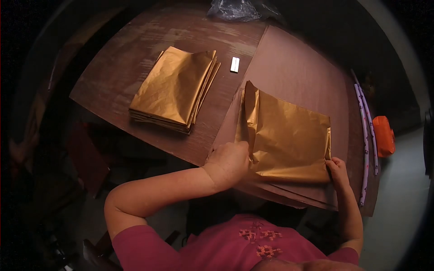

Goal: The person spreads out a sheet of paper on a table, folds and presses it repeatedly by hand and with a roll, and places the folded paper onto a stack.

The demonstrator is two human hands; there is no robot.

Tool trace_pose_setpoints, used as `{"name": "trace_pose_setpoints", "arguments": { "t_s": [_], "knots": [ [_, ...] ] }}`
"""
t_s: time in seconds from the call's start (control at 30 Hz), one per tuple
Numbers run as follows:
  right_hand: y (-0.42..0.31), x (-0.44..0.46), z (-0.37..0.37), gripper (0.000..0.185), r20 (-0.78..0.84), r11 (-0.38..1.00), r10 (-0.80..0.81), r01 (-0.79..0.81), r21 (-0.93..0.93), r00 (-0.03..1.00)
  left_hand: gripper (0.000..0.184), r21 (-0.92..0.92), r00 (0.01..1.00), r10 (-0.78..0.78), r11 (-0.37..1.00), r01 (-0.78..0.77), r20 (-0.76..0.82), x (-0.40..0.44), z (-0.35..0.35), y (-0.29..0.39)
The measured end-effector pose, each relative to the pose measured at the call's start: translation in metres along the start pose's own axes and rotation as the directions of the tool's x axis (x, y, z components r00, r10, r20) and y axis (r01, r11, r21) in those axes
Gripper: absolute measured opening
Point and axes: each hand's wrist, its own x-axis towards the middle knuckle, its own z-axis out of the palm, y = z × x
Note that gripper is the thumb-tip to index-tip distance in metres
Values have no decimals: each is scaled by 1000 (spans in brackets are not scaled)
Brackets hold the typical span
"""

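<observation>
A gold paper bag [289, 135] lies before me on brown sheets, its left side creased and folded up. My left hand [229, 165] is closed at the bag's left edge, its fingertips partly hidden against the gold paper. At the lower right corner, my right hand [338, 172] pinches the bag's edge between thumb and fingers. To the left, a stack of folded gold bags [174, 86] rests on the table, apart from both hands.
The brown table [122, 54] carries large brown sheets [298, 63] on its right part. A small white box [234, 64] lies beyond the stack. Clear plastic [235, 10] sits at the far edge. Purple-white rolls [363, 135] and an orange packet [384, 136] are on the right.
</observation>
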Motion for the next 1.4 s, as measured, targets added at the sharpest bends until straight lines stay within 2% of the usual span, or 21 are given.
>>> {"name": "trace_pose_setpoints", "arguments": {
  "t_s": [0.17, 0.23, 0.47, 0.5, 0.57, 0.67, 0.73, 0.8, 0.87, 0.93, 1.03, 1.4],
  "knots": [
    [5, 0, -1, 14, -3, 1000, -19, 19, 2, 1000, 17, 28, 1000, 4, 1000, -4, 21, 6, 0, -5],
    [4, 0, -1, 14, -11, 999, -31, 31, -14, 999, 19, -46, 1000, 26, 999, -26, 3, 11, -1, -12],
    [8, 2, -3, 15, -15, 1000, -31, 31, -3, 999, 22, -116, 998, -4, 993, -3, -60, 19, 1, -24],
    [4, 0, -1, 15, -17, 1000, -16, 16, 12, 1000, 23, -149, 995, -101, 984, 102, 15, 19, -4, -20],
    [1, -1, 2, 15, -27, 1000, -16, 16, 20, 1000, 23, -166, 977, -194, 964, 208, 92, 18, -7, -18],
    [3, 0, 3, 16, -34, 999, -14, 15, 34, 999, 23, -170, 972, -218, 958, 231, 90, 18, -7, -19],
    [3, 0, 3, 15, -30, 999, -14, 15, 47, 999, 24, -219, 940, -319, 915, 339, 123, 17, -9, -14],
    [-1, -2, 3, 16, -28, 1000, -30, 30, -1, 999, 24, -226, 932, -346, 904, 362, 111, 17, -10, -10],
    [3, 0, 3, 16, -21, 999, -29, 30, 43, 999, 24, -234, 922, -374, 892, 387, 100, 17, -11, -9],
    [7, 2, 3, 17, -12, 996, -28, 29, 85, 1000, 24, -280, 888, -424, 843, 459, 179, 17, -12, -10],
    [10, 5, 0, 17, -14, 998, -58, 59, 33, 998, 22, -262, 871, -441, 833, 487, 217, 18, -15, -8],
    [2, -3, -1, 18, 28, 990, -34, 29, 137, 999, 22, -269, 850, -477, 808, 524, 225, 16, -14, -3]
  ]
}}
